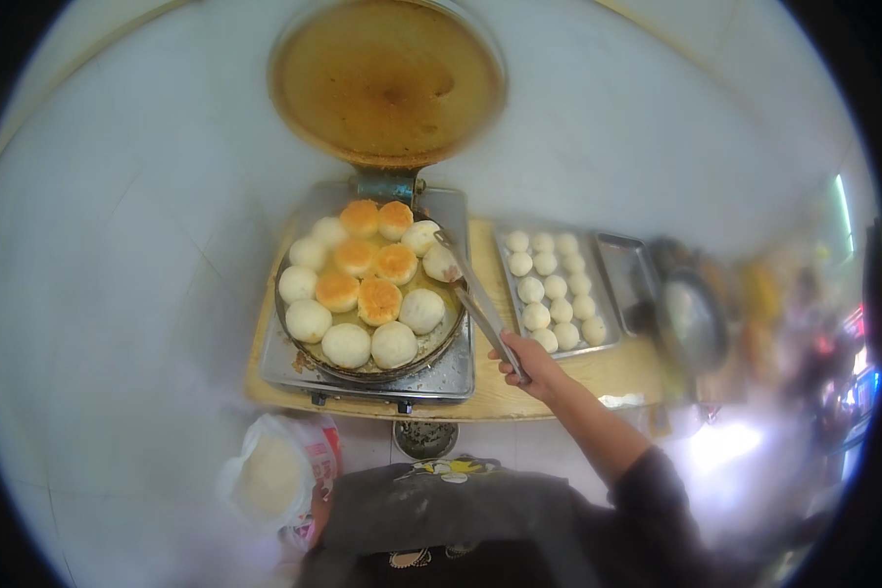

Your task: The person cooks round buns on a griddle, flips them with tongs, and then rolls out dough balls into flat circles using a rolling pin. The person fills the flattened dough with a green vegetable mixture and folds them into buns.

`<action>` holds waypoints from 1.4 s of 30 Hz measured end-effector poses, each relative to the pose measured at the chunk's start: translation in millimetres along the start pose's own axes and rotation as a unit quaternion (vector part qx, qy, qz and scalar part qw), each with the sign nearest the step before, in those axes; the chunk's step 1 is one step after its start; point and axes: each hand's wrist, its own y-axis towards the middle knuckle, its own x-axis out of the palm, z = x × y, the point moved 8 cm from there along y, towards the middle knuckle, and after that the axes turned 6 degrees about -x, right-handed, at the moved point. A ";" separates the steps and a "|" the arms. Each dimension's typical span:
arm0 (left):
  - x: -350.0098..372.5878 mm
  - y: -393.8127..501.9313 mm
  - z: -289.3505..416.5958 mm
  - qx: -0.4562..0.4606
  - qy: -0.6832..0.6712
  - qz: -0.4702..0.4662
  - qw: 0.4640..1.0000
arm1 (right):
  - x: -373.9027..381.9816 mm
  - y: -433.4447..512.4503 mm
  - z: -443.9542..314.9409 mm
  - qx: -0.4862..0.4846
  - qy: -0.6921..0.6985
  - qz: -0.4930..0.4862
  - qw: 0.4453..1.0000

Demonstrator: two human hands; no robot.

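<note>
A pair of metal tongs (pixel 489 320) is held in my right hand (pixel 527 367); its parted tips are at a pale bun (pixel 442 263) on the right side of the round griddle pan (pixel 367 375). Whether the tips grip the bun I cannot tell. Several browned buns (pixel 379 301) lie in the middle and at the back of the pan, with pale buns (pixel 346 345) around them. The griddle's round lid (pixel 389 81) stands raised behind. Low at the left, part of my left arm or hand seems to show beside a bag, too unclear to read.
A metal tray (pixel 608 345) with rows of dough balls (pixel 536 316) lies on the wooden table (pixel 500 400), beside another metal tray (pixel 625 253). Farther right is a blurred round metal pan (pixel 692 320). Below the table stand a bag of pale flour-like stuff (pixel 270 474) and a bowl (pixel 426 439).
</note>
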 end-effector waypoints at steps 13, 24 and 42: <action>-4.5 -4.5 -16.9 0.108 0.084 0.045 0.990 | -19.0 76.4 -37.3 -0.005 -0.037 -0.075 0.996; -27.6 -44.9 3.1 -0.107 -0.080 0.035 0.990 | -24.4 15.2 -10.1 -0.126 -0.094 -0.031 0.987; -27.7 7.1 49.7 0.090 0.052 -0.001 0.995 | 17.6 -47.1 -28.2 -0.384 -0.764 0.184 0.485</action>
